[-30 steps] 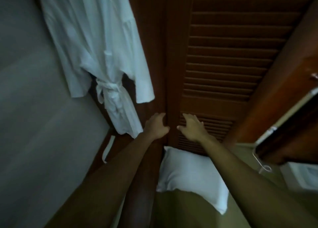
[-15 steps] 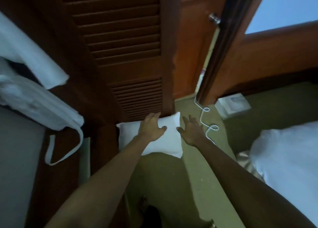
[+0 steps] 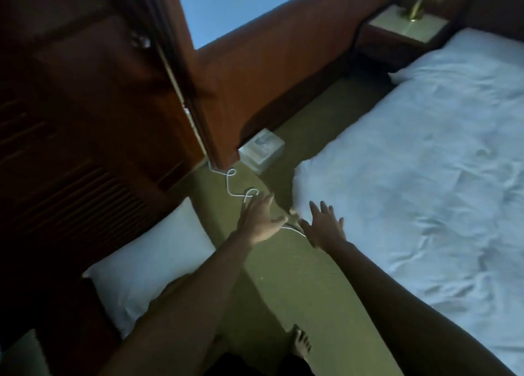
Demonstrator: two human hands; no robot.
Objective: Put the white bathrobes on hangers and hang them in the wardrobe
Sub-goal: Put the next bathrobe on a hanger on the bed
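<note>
Both my hands reach out in front of me over the olive carpet, empty, fingers spread. My left hand (image 3: 259, 219) hovers above a white cable on the floor. My right hand (image 3: 323, 225) is near the corner of the white bed (image 3: 411, 177). The slatted wooden wardrobe door (image 3: 62, 160) fills the left side of the view. No bathrobe or hanger is in view.
A white pillow (image 3: 147, 265) lies on the floor against the wardrobe. A white cable (image 3: 235, 185) curls across the carpet by a wooden door edge (image 3: 198, 97). A white box (image 3: 262, 151) sits near the wall. A nightstand (image 3: 405, 26) stands at the far right. My bare foot (image 3: 300, 344) shows below.
The view has swung right, away from the wardrobe and the hanging bathrobe, toward the bed. My hands have left the wardrobe door and now hover over the carpet.
</note>
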